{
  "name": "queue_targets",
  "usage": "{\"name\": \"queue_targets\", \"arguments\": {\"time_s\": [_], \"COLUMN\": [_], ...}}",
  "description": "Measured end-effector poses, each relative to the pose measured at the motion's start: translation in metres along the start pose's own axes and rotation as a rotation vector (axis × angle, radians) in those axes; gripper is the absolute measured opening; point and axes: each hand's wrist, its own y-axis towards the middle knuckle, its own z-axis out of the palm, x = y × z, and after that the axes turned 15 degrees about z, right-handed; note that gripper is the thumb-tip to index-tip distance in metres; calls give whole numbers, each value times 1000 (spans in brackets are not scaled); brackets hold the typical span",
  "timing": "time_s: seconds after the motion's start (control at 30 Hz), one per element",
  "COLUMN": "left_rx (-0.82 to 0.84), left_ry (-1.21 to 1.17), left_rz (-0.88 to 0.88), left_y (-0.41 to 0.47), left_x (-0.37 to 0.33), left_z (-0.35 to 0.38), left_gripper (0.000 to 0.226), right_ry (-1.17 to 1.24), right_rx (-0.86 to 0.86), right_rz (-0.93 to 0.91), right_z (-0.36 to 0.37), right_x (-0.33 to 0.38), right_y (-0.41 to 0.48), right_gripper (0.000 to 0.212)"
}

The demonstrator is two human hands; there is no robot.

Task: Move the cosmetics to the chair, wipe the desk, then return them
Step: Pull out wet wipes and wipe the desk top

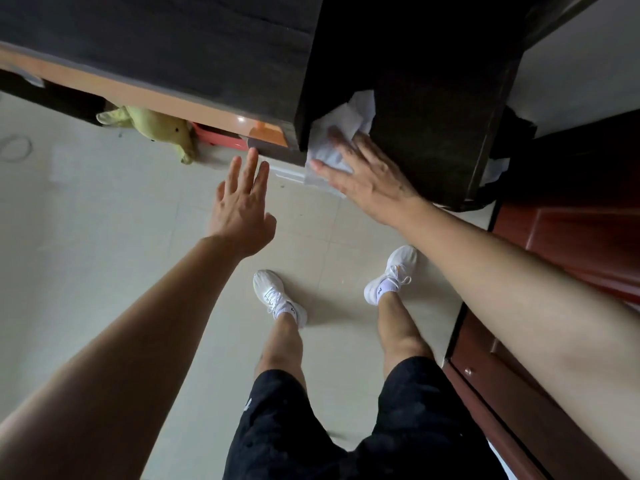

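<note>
Two hands out: right hand flat, pressing white cloth on dark desk, upper right; left hand open, empty; wiping step; next, return cosmetics.

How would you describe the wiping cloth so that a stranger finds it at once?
Look at the dark desk at the top. At its near edge, the right hand presses a crumpled white cloth. Nothing else white lies under a hand.

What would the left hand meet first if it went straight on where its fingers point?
Probably the front edge of the dark desk, just beyond the straight fingers of the left hand. Depth is unclear, so it might pass under that edge.
</note>
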Motion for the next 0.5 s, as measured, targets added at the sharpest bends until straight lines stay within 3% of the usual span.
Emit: {"name": "queue_targets", "arguments": {"time_s": [0.13,0.3,0.4,0.5], "left_rx": [-16,-22,-16,-6], "left_ry": [-29,-82,-64,-44], "left_rz": [-23,-105,-75,-59], "left_y": [-1,-2,-2,0], "left_x": [4,12,11,9], "left_z": [-2,-5,-8,-9], "left_gripper": [83,80,81,82], "right_ry": [-24,12,29,90], "right_rx": [58,54,54,30], "right_rz": [-3,139,228,251], "right_z": [-3,1,6,9], "right_x": [24,49,67,67], "right_y": [21,23,25,27], "right_gripper": [85,91,87,63]}}
